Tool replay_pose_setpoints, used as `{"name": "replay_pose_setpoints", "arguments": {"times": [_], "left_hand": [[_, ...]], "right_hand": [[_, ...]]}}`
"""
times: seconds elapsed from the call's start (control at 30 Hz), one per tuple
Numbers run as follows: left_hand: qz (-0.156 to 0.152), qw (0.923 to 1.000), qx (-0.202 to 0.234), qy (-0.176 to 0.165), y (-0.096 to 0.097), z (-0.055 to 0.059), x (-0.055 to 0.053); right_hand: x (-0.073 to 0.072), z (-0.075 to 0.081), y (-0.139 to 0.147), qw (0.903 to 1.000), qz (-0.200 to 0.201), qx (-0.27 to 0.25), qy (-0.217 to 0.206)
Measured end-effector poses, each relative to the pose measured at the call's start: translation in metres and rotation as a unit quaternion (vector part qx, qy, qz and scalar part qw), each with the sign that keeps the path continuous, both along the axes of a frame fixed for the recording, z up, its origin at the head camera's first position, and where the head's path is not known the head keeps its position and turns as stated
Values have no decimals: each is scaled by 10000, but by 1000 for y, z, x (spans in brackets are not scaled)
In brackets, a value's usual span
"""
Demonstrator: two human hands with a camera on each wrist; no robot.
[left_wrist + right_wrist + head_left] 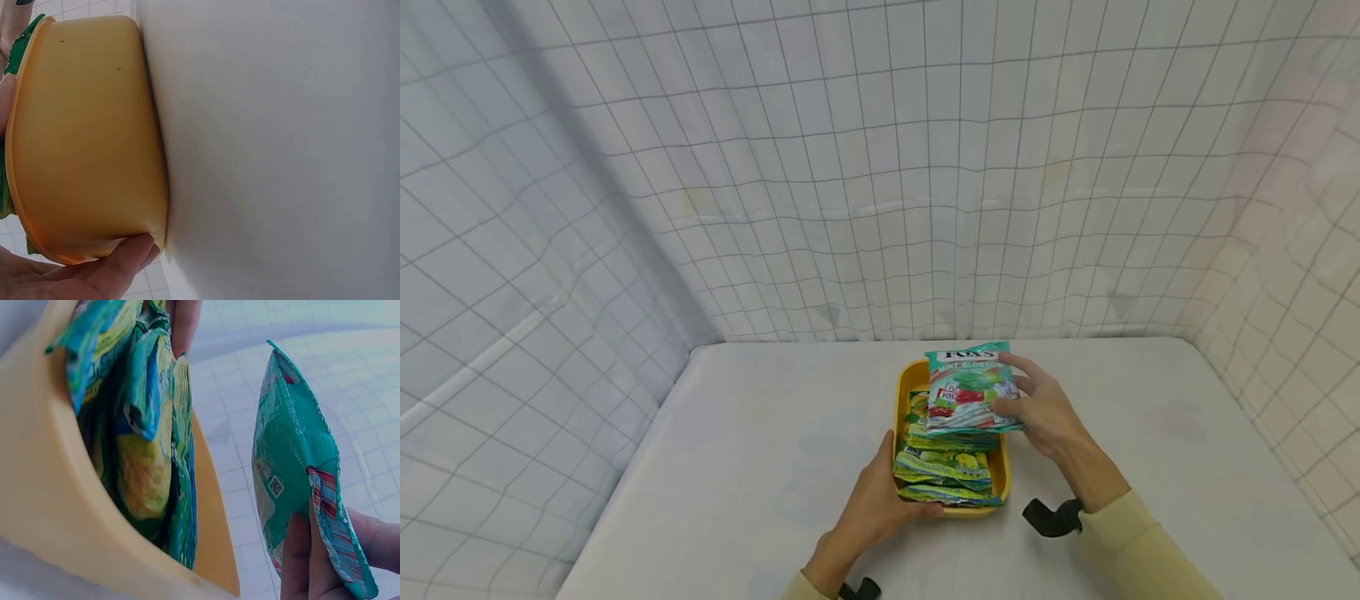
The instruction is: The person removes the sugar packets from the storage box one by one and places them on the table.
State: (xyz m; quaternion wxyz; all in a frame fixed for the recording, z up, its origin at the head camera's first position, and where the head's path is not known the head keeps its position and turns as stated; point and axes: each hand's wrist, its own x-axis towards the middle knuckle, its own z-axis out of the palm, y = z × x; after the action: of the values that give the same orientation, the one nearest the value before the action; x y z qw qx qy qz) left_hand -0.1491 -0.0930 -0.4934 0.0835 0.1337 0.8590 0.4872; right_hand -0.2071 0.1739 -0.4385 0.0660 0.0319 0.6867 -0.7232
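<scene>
White table: right hand pinches teal packets above yellow tub; left hand grips it.

Head view: the raised teal packets cover the far half of the yellow tub, and the right hand hides their right edge. The left hand has its fingertips out of sight behind the tub's near corner. The print on the green packets is too small to read. Left wrist view: the tub fills the left side, cut off by the edge, and only a sliver of packet shows. Right wrist view: the right hand is cropped at the bottom corner.
</scene>
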Motion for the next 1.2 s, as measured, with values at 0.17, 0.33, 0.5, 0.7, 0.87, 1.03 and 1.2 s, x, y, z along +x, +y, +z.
{"name": "replay_pose_setpoints", "arguments": {"times": [0.17, 0.33, 0.5, 0.7, 0.87, 1.03, 1.2], "left_hand": [[-18, 10000, 31, 42, -1, -1, 0], [-1, 10000, 66, -2, 0, -1, -1], [2, 9999, 96, -30, 0, -2, -1], [11, 10000, 90, -37, 0, -2, -1], [15, 10000, 65, -2, 1, -2, -1], [50, 10000, 22, 10, 1, 0, -1], [38, 10000, -7, 22, 1, 1, -1]], "right_hand": [[0, -2, 10, 9999, -1, -100, 19], [2, -2, 21, 10000, -22, -47, 15], [4, -1, 33, 10000, -47, -52, -14], [6, -1, 48, 9998, -94, -182, 40], [5, -2, 59, 9997, -149, -151, 82], [6, -3, 69, 9996, -165, -171, 121], [6, -4, 79, 9995, -249, -161, 81]]}}
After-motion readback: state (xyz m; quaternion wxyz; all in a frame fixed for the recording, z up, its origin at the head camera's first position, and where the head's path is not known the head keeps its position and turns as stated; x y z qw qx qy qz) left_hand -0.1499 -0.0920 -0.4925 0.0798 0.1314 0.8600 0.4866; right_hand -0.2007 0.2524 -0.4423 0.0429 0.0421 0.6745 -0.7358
